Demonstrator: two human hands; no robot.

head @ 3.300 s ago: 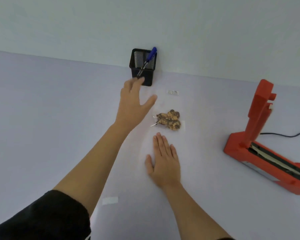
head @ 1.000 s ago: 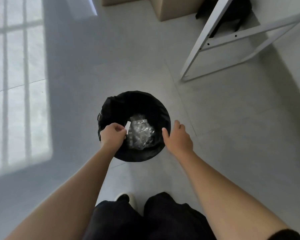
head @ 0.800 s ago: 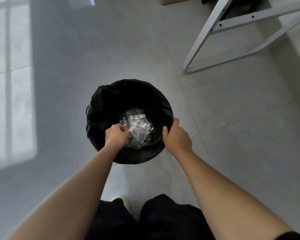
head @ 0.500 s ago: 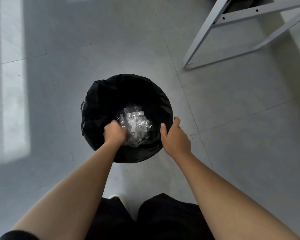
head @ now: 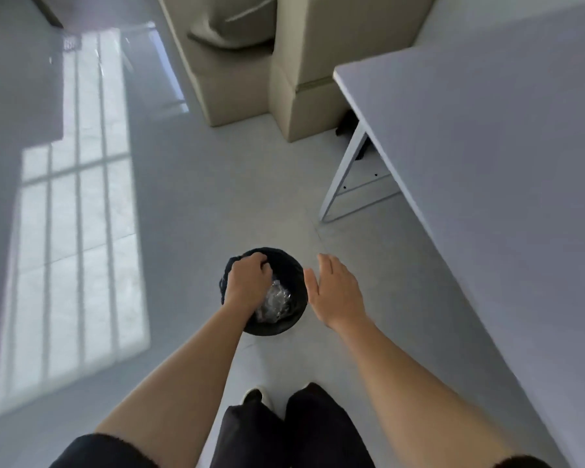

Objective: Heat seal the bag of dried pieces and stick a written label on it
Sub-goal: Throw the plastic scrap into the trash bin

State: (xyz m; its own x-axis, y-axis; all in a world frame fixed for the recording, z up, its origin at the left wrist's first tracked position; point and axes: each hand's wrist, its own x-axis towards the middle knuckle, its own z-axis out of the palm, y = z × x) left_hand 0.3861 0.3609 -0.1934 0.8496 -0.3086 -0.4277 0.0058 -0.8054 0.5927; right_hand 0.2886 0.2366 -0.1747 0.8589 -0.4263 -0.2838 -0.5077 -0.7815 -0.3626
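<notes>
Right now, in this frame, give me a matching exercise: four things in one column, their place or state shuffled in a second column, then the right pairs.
Column one:
1. left hand
2. right hand
3. crumpled clear plastic
4. white rectangular tabletop

Column two:
A. inside the round black-lined waste bin
B. fingers straight, beside the bin
C. along the right side of the view
D. fingers curled, over the bin

Pairs: 1-D, 2-B, 3-A, 4-C.
</notes>
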